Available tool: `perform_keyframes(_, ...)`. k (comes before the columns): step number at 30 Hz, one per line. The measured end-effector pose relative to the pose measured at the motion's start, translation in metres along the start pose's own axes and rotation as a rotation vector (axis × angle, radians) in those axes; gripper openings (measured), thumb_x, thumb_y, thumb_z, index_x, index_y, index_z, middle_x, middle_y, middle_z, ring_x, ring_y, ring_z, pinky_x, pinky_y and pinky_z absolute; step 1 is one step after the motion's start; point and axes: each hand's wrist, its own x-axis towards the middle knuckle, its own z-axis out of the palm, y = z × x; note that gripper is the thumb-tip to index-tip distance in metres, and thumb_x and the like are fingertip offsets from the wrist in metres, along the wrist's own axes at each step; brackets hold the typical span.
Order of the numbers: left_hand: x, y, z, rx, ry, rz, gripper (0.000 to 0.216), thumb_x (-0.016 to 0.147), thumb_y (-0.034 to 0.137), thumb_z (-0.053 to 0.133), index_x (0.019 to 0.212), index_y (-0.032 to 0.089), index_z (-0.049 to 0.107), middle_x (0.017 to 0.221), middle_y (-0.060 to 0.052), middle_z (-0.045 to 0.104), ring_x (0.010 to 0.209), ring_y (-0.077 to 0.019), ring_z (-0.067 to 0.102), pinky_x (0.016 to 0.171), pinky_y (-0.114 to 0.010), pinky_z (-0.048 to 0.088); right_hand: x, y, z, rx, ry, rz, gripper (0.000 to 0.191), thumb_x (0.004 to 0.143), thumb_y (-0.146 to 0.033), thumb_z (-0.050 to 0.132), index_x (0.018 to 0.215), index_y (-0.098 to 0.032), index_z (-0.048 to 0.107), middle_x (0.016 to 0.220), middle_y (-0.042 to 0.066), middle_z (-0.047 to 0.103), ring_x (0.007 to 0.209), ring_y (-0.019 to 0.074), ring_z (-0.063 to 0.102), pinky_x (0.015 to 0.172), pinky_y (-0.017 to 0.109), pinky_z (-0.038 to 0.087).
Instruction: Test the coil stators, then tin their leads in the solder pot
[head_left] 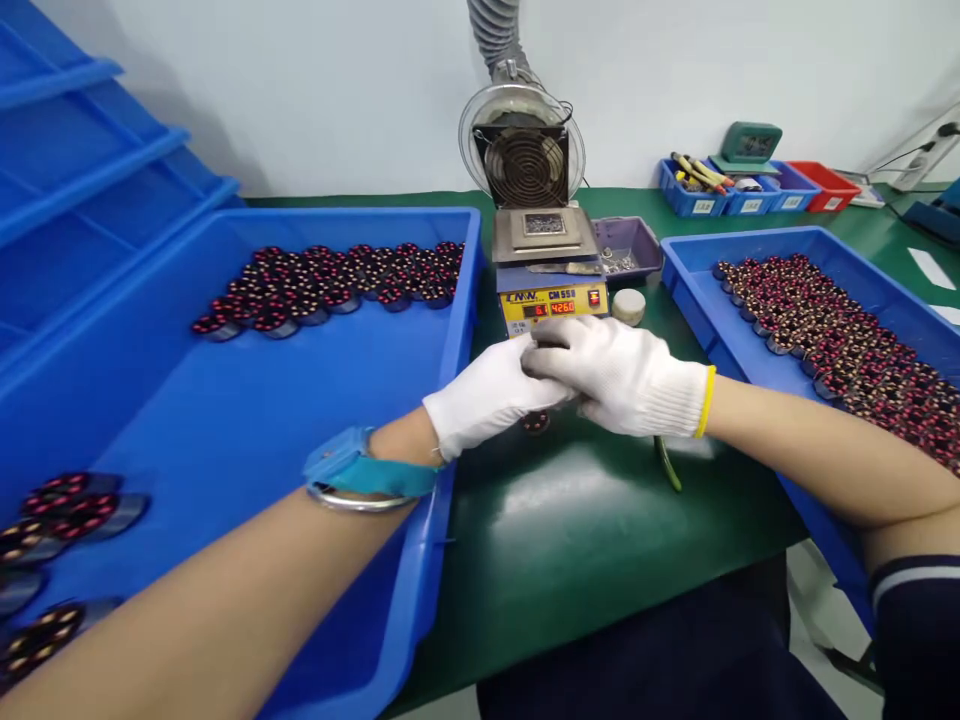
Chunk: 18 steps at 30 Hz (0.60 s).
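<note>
Here, both gloved hands meet over the green surface (570, 520), before the solder pot (551, 270). Left hand (491, 395) and right hand (619, 375) have fingers clenched together; contents hidden. A coil (535, 422) lies just below them.

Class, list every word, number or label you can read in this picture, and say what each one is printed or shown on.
"CNW" and "CM 550", roughly: yellow front panel of the solder pot, small print, not certain.
"426", roughly: red digital display on that panel; the smaller display beside it is unreadable.
White labels on the small bins: too small to read.
</note>
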Motion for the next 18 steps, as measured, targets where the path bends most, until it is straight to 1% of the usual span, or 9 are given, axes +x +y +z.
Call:
perform_keyframes(2, 0.0, -0.001, 0.0, -0.067, -0.029, -0.043, 0.045, 0.056, 0.028, 0.084, 0.096, 0.018, 0.067, 0.097, -0.005, 0.073, 0.095, -0.0247, 0.069, 0.084, -0.035, 0.056, 0.004, 0.006, 0.01, 0.064, 0.012, 0.034, 0.047, 0.079, -0.011, 0.062, 0.124, -0.026, 0.066, 0.142, 0.006, 0.054, 0.123, 0.0279, 0.056, 0.095, 0.041, 0.052)
perform_keyframes(5, 0.0, -0.002, 0.003, -0.155, -0.128, -0.136, 0.044, 0.058, 0.024, 0.083, 0.097, 0.018, 0.063, 0.082, -0.003, 0.07, 0.075, -0.0195, 0.068, 0.066, -0.03, 0.056, 0.001, 0.021, 0.016, 0.257, 0.096, 0.235, 0.034, 0.079, -0.018, 0.067, 0.111, -0.026, 0.072, 0.124, 0.004, 0.065, 0.108, 0.0246, 0.064, 0.089, 0.037, 0.054)
perform_keyframes(6, 0.0, -0.002, 0.005, -0.151, -0.142, -0.148, 0.047, 0.059, 0.022, 0.082, 0.101, 0.018, 0.062, 0.079, -0.002, 0.069, 0.069, -0.0179, 0.067, 0.061, -0.028, 0.054, 0.0, 0.025, 0.016, 0.323, 0.129, 0.295, 0.032, 0.077, -0.018, 0.068, 0.108, -0.025, 0.073, 0.116, 0.003, 0.068, 0.102, 0.0231, 0.066, 0.087, 0.035, 0.055)
perform_keyframes(8, -0.001, -0.002, 0.006, -0.139, -0.119, -0.122, 0.057, 0.061, 0.02, 0.08, 0.115, 0.02, 0.06, 0.082, -0.003, 0.07, 0.066, -0.0167, 0.066, 0.057, -0.027, 0.053, 0.0, 0.029, 0.016, 0.446, 0.175, 0.358, 0.032, 0.075, -0.018, 0.07, 0.107, -0.024, 0.074, 0.103, 0.001, 0.07, 0.092, 0.0202, 0.067, 0.084, 0.033, 0.055)
perform_keyframes(10, -0.002, -0.002, 0.008, -0.155, -0.04, -0.059, 0.066, 0.063, 0.021, 0.08, 0.125, 0.02, 0.057, 0.095, -0.006, 0.072, 0.072, -0.0178, 0.068, 0.061, -0.028, 0.055, 0.003, 0.028, 0.016, 0.558, 0.19, 0.405, 0.036, 0.072, -0.018, 0.073, 0.108, -0.022, 0.073, 0.095, 0.001, 0.071, 0.084, 0.0185, 0.067, 0.079, 0.032, 0.056)
perform_keyframes(11, -0.002, -0.001, 0.008, -0.163, -0.002, -0.028, 0.066, 0.063, 0.023, 0.08, 0.126, 0.019, 0.058, 0.102, -0.008, 0.072, 0.077, -0.0191, 0.069, 0.065, -0.03, 0.057, 0.004, 0.027, 0.016, 0.609, 0.197, 0.432, 0.038, 0.07, -0.018, 0.075, 0.108, -0.021, 0.073, 0.092, 0.001, 0.071, 0.08, 0.018, 0.067, 0.076, 0.031, 0.056)
perform_keyframes(14, -0.002, -0.001, 0.007, -0.166, 0.07, 0.009, 0.054, 0.063, 0.03, 0.082, 0.113, 0.015, 0.066, 0.107, -0.009, 0.073, 0.093, -0.0237, 0.07, 0.081, -0.034, 0.058, 0.006, 0.024, 0.02, 0.679, 0.235, 0.462, 0.038, 0.069, -0.02, 0.076, 0.107, -0.019, 0.072, 0.09, 0.001, 0.072, 0.076, 0.0167, 0.066, 0.071, 0.03, 0.056)
perform_keyframes(16, -0.002, -0.001, 0.006, -0.151, 0.097, -0.001, 0.046, 0.063, 0.032, 0.081, 0.103, 0.014, 0.069, 0.104, -0.008, 0.074, 0.098, -0.0251, 0.07, 0.089, -0.036, 0.056, 0.004, 0.023, 0.021, 0.647, 0.229, 0.422, 0.038, 0.072, -0.021, 0.075, 0.11, -0.02, 0.071, 0.093, 0.001, 0.072, 0.076, 0.0161, 0.066, 0.072, 0.029, 0.055)
perform_keyframes(18, -0.001, -0.001, 0.005, -0.112, 0.126, -0.014, 0.043, 0.063, 0.033, 0.08, 0.1, 0.014, 0.069, 0.102, -0.007, 0.075, 0.097, -0.025, 0.07, 0.091, -0.037, 0.055, 0.002, 0.021, 0.018, 0.551, 0.183, 0.378, 0.041, 0.076, -0.024, 0.071, 0.118, -0.022, 0.069, 0.101, 0.001, 0.073, 0.083, 0.0172, 0.067, 0.075, 0.029, 0.055)
